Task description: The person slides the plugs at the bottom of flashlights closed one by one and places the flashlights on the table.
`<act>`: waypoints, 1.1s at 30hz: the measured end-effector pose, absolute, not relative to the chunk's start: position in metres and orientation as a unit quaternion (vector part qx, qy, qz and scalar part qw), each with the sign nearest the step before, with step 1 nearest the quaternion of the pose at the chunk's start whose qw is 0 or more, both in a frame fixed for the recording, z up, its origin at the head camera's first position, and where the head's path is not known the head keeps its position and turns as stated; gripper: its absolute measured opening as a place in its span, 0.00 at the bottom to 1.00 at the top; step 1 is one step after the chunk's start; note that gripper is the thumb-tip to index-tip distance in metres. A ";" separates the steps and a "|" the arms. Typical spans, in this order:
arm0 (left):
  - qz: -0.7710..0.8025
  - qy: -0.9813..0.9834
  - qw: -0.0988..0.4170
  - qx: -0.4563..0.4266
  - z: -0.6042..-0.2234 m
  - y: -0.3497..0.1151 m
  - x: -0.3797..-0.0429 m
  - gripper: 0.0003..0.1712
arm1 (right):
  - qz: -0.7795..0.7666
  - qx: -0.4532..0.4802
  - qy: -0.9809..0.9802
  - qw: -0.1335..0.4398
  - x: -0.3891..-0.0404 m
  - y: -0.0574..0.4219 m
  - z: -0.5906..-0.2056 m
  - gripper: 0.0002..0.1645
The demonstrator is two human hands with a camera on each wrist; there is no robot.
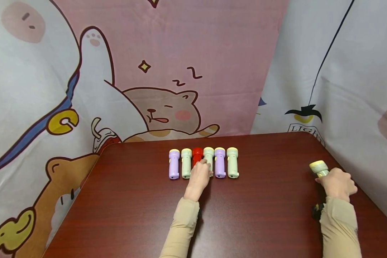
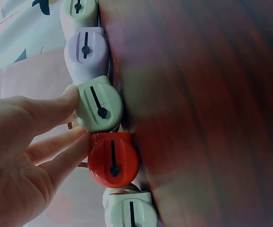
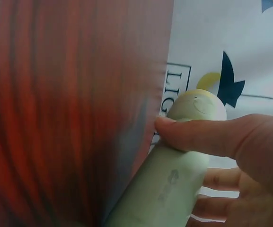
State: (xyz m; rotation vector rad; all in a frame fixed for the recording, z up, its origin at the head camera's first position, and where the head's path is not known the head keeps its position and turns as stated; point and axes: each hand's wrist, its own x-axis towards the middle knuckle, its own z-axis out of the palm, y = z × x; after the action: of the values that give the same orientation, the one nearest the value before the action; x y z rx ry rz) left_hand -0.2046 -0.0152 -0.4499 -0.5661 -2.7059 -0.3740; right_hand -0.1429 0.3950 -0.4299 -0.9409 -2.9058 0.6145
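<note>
A row of flashlights stretches across the far middle of the table. My left hand [image 1: 199,177] reaches into it and pinches a pale green flashlight [image 2: 98,105], thumb on one side and fingers on the other. Those fingers also lie right against the red flashlight [image 2: 113,161] beside it. Over at the table's right side, my right hand [image 1: 338,183] grips another pale green flashlight [image 3: 162,187] with a yellow-rimmed head. In the right wrist view the thumb [image 3: 193,136] lies across its neck, and the other fingers are partly hidden behind the barrel.
Beyond the pinched flashlight stand a purple one [image 1: 220,163] and a pale green one [image 1: 232,163]. Left of the red one are a pale green flashlight [image 1: 186,163] and a purple one [image 1: 174,165]. The dark wooden table [image 1: 132,215] meets cartoon-printed cloth [image 1: 232,71] behind.
</note>
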 end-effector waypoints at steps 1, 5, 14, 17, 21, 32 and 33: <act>-0.132 -0.955 0.174 -0.199 -0.450 -0.015 -0.204 0.08 | 0.198 -0.300 -0.933 0.020 -0.144 0.393 -0.429 0.35; -0.135 -0.955 0.170 -0.200 -0.450 -0.015 -0.204 0.08 | 0.201 -0.292 -0.934 0.041 -0.148 0.382 -0.427 0.34; -0.128 -0.955 0.176 -0.201 -0.449 -0.016 -0.204 0.08 | 0.221 -0.266 -0.934 0.091 -0.161 0.354 -0.423 0.35; -0.129 -0.955 0.174 -0.201 -0.449 -0.016 -0.204 0.08 | 0.230 -0.254 -0.934 0.102 -0.166 0.344 -0.421 0.37; -0.135 -0.955 0.172 -0.202 -0.449 -0.016 -0.205 0.08 | 0.248 -0.236 -0.934 0.097 -0.170 0.330 -0.418 0.42; -0.138 -0.953 0.173 -0.207 -0.449 -0.018 -0.204 0.09 | 0.284 -0.195 -0.935 0.090 -0.179 0.295 -0.407 0.46; -0.140 -0.953 0.173 -0.207 -0.449 -0.018 -0.204 0.09 | 0.285 -0.193 -0.935 0.090 -0.180 0.292 -0.405 0.46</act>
State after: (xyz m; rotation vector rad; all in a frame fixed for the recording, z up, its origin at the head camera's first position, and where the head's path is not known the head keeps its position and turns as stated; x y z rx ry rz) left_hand -0.2038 -0.0179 -0.4492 -0.5877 -2.7029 -0.3970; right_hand -0.1799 0.2920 -0.4055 -0.5742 -2.7796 0.8477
